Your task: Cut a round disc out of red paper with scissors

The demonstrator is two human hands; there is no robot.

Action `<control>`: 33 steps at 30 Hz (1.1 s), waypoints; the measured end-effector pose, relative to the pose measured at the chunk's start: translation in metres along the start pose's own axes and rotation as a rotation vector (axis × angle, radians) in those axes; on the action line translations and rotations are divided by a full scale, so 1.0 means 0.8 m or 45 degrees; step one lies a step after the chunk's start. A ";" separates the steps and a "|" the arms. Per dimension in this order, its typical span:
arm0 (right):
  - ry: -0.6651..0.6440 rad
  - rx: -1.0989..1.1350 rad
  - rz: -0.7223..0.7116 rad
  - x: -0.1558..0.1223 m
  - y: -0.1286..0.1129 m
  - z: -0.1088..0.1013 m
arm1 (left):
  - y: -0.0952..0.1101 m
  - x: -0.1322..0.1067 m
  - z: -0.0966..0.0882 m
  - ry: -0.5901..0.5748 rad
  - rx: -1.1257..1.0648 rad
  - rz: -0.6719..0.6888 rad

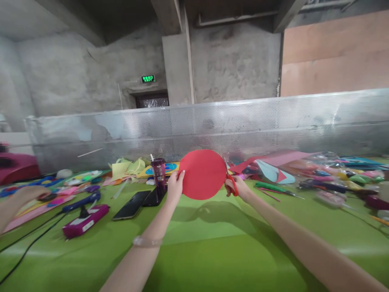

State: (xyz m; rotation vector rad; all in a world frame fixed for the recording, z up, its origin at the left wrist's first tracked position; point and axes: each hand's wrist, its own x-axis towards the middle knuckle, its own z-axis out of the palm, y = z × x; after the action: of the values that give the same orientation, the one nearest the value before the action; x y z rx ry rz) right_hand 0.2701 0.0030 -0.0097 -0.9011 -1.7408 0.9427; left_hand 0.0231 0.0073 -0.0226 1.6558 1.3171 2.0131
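Note:
My left hand (175, 185) pinches the left edge of a red paper disc (202, 174) and holds it upright above the green table (194, 251). My right hand (238, 188) grips red-handled scissors (230, 178), whose blades meet the disc's right edge. Both arms reach forward from the bottom of the view. A bracelet sits on my left wrist.
Two dark phones (131, 205) and a purple tumbler (159, 173) lie left of the disc. A magenta box with a black cable (85, 224) sits further left, near another person's hand (21, 194). Coloured paper and craft supplies (334, 174) crowd the right side. A perforated metal barrier (243, 121) runs behind.

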 end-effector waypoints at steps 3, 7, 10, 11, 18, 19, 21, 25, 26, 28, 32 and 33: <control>0.002 -0.012 0.012 -0.001 -0.001 0.000 | 0.001 0.000 0.000 0.010 0.008 -0.002; -0.009 -0.016 0.017 -0.002 -0.002 0.000 | 0.001 0.000 0.000 0.010 -0.003 -0.002; -0.002 -0.048 0.030 -0.003 -0.002 -0.001 | 0.002 0.000 0.000 0.023 0.018 0.007; 0.000 -0.059 0.034 -0.003 -0.002 -0.001 | 0.002 -0.001 0.000 0.027 0.037 0.016; -0.009 -0.042 0.026 -0.002 -0.002 -0.002 | 0.007 -0.001 -0.002 0.027 0.062 0.034; -0.009 -0.036 0.029 -0.002 -0.001 -0.002 | 0.007 -0.001 -0.002 0.024 0.057 0.035; -0.011 -0.032 0.027 -0.001 0.000 -0.002 | 0.008 -0.001 -0.002 0.019 0.051 0.025; -0.026 -0.049 0.009 0.000 0.004 -0.002 | 0.007 0.000 -0.002 0.013 0.053 0.013; -0.026 -0.053 0.010 0.001 0.005 -0.002 | 0.006 0.000 -0.002 0.017 0.060 0.017; -0.023 -0.054 0.019 0.002 0.007 -0.004 | 0.005 0.000 -0.002 0.022 0.072 0.027; -0.025 -0.063 0.041 0.005 0.011 -0.008 | 0.003 0.000 -0.002 0.018 0.055 0.020; -0.029 -0.067 0.042 0.005 0.012 -0.009 | 0.003 0.000 -0.002 0.022 0.061 0.023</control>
State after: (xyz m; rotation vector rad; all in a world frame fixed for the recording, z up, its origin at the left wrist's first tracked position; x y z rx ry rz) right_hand 0.2772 0.0124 -0.0143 -0.9589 -1.7820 0.9355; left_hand 0.0228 0.0054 -0.0208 1.6805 1.3713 2.0253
